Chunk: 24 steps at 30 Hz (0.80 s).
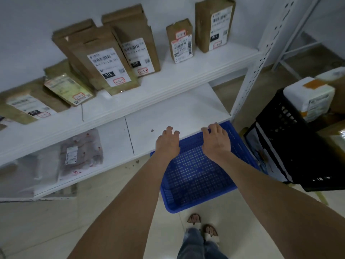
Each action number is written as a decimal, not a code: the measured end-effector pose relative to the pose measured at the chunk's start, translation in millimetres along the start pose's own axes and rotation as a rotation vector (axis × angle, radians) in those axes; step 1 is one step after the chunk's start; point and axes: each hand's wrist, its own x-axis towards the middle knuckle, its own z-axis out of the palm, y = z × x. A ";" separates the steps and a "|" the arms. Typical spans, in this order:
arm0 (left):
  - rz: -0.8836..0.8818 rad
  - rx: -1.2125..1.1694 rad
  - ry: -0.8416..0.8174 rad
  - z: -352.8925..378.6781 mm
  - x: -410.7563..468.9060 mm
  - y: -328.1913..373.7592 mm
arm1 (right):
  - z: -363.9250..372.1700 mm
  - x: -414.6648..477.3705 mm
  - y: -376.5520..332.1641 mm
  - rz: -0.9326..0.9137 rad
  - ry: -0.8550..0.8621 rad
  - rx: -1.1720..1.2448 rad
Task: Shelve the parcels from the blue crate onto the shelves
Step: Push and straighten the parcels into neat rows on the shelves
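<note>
The blue crate stands on the floor in front of the lower shelf, and I see no parcels inside it. My left hand and my right hand both reach to its far rim, where it meets the shelf's front edge, with fingers curled over that rim. Several brown cardboard parcels with white labels stand leaning on the upper shelf. A pinkish plastic parcel lies on the lower shelf at the left.
A black crate stands to the right of the blue one, with a white taped parcel and brown boxes beside it. The shelf's white upright post rises between them. My sandalled feet are on the tiled floor.
</note>
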 end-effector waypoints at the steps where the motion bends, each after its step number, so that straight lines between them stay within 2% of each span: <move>1: -0.024 0.001 0.022 -12.7 -5.3 -4.1 | -9.8 1.0 -9.5 -0.029 0.032 0.002; 10: -0.235 0.073 0.340 -132.9 -75.6 -61.2 | -123.8 -12.9 -124.0 -0.351 0.357 0.022; 18: -0.332 0.139 0.527 -206.1 -148.5 -126.8 | -195.4 -46.3 -220.7 -0.462 0.517 0.001; 24: -0.287 0.186 0.645 -245.6 -192.8 -202.2 | -235.3 -70.6 -303.5 -0.493 0.657 -0.019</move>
